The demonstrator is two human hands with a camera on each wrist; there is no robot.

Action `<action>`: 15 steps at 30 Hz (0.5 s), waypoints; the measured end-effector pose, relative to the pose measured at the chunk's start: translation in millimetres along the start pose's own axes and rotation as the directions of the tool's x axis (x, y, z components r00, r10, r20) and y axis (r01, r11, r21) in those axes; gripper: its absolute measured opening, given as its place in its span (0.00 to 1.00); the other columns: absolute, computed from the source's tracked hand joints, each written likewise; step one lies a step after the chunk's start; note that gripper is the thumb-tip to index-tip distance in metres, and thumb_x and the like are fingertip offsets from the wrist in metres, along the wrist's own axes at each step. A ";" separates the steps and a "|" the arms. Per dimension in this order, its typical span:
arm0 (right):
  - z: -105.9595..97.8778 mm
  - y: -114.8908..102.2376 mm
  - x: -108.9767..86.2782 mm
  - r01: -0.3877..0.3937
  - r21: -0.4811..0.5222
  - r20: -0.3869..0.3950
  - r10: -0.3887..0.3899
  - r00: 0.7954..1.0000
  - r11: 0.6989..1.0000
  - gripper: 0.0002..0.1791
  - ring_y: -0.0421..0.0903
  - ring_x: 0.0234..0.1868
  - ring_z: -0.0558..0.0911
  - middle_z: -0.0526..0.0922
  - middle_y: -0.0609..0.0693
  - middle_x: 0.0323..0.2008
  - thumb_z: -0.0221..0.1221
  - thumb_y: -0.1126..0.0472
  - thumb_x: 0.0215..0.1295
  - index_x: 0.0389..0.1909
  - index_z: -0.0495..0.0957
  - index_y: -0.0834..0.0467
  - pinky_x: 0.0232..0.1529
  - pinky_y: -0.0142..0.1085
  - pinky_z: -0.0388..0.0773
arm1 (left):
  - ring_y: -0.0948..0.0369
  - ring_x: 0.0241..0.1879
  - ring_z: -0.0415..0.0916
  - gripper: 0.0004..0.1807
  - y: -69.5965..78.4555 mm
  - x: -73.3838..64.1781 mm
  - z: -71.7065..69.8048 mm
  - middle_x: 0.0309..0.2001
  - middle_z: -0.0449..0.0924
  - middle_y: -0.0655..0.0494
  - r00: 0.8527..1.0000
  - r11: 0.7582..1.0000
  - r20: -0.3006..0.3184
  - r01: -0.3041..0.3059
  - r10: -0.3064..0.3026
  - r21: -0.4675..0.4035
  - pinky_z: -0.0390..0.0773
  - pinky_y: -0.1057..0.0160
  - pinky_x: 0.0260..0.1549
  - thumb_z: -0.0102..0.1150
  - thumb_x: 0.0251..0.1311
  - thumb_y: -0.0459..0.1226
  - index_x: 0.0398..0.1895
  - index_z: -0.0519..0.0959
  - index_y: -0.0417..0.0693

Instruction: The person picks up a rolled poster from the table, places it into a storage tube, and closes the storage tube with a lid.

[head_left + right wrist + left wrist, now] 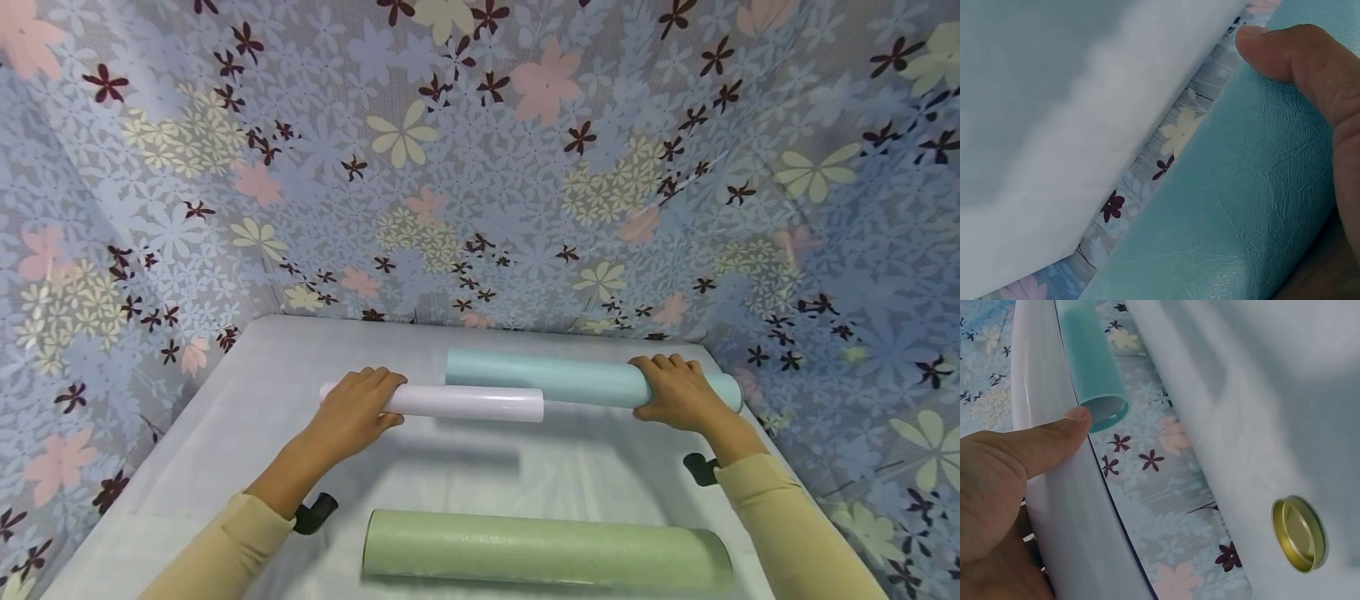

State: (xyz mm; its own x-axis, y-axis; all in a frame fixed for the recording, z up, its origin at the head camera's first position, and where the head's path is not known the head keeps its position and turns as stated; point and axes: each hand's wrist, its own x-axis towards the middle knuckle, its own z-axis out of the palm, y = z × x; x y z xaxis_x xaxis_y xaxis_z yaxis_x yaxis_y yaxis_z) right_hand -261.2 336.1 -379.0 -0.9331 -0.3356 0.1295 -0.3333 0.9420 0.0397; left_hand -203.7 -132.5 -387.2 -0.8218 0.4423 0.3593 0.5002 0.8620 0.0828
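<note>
My left hand (363, 408) grips a thin, glossy white roll of sheet material (472, 402) near its left end. In the left wrist view, the thumb (1054, 440) lies across the white roll (1054, 506). My right hand (678, 392) holds a thicker light-blue roll (540, 377) toward its right end. Its surface looks creased and leathery in the right wrist view, with the thumb (1279, 53) over it. Both rolls lie roughly level above the table, the white one in front of and overlapping the blue one's left part. The blue roll's hollow end (1109, 411) shows beside the left thumb.
A wide green roll (547, 548) lies crosswise on the white-covered table (300, 350), nearer me. A yellow-green ring-shaped end (1299, 534) appears in the left wrist view. Floral curtains (480, 167) hang behind and at both sides. Dark wrist pieces (315, 512) sit by the sleeves.
</note>
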 end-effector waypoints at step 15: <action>-22.2 6.2 -16.7 0.003 -0.006 -0.047 -0.003 0.999 1.000 0.44 0.67 0.54 0.70 0.75 0.64 0.54 0.72 0.48 0.42 0.62 0.66 0.57 0.48 0.62 0.64 | 0.52 0.46 0.77 0.29 -10.7 -10.4 -20.3 0.46 0.80 0.50 0.993 0.998 -0.111 -0.033 0.038 0.046 0.76 0.51 0.46 0.72 0.46 0.44 0.52 0.75 0.44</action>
State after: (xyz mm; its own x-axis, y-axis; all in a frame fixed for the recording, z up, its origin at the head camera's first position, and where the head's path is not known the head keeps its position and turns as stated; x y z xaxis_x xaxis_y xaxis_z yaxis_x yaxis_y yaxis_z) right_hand -244.7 347.7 -358.9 -0.9245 -0.3381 0.1762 -0.3354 0.9410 0.0456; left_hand -194.9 -151.3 -373.0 -0.7665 0.4448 0.4633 0.5142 0.8572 0.0278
